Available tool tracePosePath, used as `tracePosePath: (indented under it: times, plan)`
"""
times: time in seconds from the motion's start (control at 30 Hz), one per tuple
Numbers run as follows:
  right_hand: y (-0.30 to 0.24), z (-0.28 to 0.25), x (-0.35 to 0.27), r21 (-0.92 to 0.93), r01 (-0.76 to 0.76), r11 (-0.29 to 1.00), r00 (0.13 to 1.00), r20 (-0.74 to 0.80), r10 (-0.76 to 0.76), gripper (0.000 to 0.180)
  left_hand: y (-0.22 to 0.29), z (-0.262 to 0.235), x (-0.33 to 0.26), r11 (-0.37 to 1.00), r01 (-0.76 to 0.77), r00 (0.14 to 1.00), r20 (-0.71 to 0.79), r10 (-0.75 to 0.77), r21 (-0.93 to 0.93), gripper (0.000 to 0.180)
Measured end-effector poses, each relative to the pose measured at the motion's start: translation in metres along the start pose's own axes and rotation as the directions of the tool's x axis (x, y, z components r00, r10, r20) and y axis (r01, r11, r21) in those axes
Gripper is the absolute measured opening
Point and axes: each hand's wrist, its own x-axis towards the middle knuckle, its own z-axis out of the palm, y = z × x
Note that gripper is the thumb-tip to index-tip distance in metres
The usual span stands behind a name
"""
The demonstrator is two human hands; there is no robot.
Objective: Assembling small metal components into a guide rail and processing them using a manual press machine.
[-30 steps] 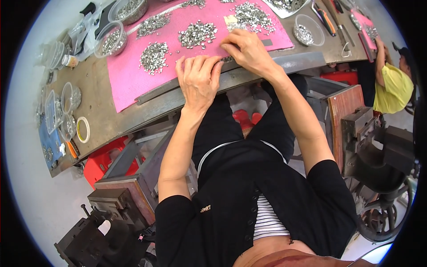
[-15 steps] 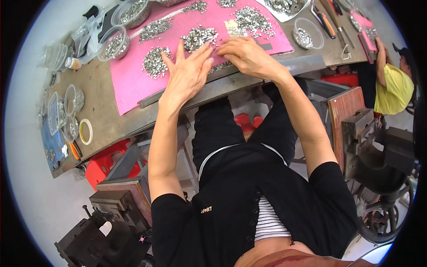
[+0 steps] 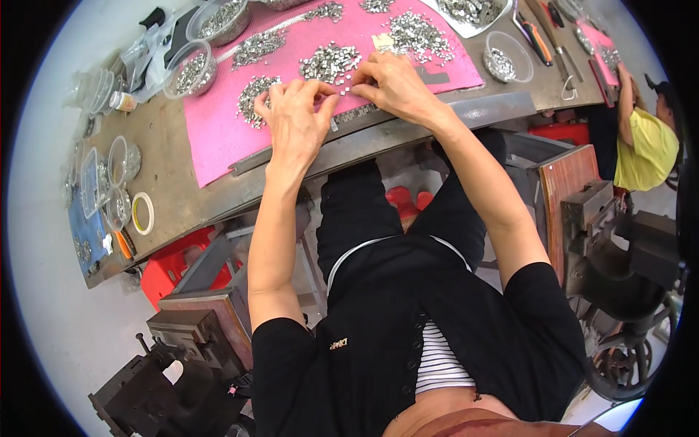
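Metal bits (image 3: pixel 329 62) are all over the pink mat (image 3: pixel 218 131), sorted into little heaps, and one heap sits right behind both hands. Only the head view to go on here.

Left hand (image 3: pixel 295 124) lies on the mat's near edge with its fingers curled in, tips pinching at small bits just ahead of it. Right hand (image 3: pixel 393 86) is just beside it, tips nearly meeting the left's, fingers bunched down onto the same row of bits. Can't tell exactly what's caught between the fingertips on either side, too tiny.

Under the wrists a grey metal bar (image 3: pixel 408 127) runs along the bench (image 3: pixel 167 197) edge, so the forearms cross over it.

Left of the left hand there's another heap (image 3: pixel 251 98), and further out clear tubs (image 3: pixel 191 69) with more bits in them. A tape roll (image 3: pixel 143 213) lies well off to the left near the bench end. Right of the right hand is a round clear dish (image 3: pixel 507 62), then pliers (image 3: pixel 535 36) past that. Another person in a yellow shirt (image 3: pixel 641 149) is off at the far right.
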Motion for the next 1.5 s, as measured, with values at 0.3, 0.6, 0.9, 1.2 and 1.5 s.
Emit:
tracePosePath:
  times: [0.3,0.6,0.9,1.2,1.5]
  plan:
    - [-0.003,0.004,-0.002,-0.061,0.005,0.998,1.0,-0.027,-0.007,0.014,-0.013,0.01,0.011,0.995,-0.079,0.996,0.036,0.078,0.053,0.01]
    - [0.001,0.005,-0.001,-0.121,0.049,0.991,0.998,-0.044,-0.055,0.014,-0.014,0.011,0.018,0.985,-0.172,0.983,0.071,0.171,0.003,0.01]
    - [0.003,-0.03,-0.026,0.104,-0.029,0.994,0.996,-0.08,0.037,0.015,0.007,0.007,0.012,0.957,-0.259,0.965,0.012,0.263,-0.13,0.007]
    - [0.001,-0.024,-0.045,0.107,0.017,0.994,0.981,-0.192,0.004,0.009,0.036,0.036,-0.003,0.952,-0.284,0.955,-0.123,0.27,-0.113,0.013]
    - [0.005,-0.001,-0.004,0.057,0.078,0.995,0.976,-0.206,-0.065,0.011,0.029,0.028,-0.016,0.979,-0.194,0.969,-0.167,0.181,-0.064,0.015]
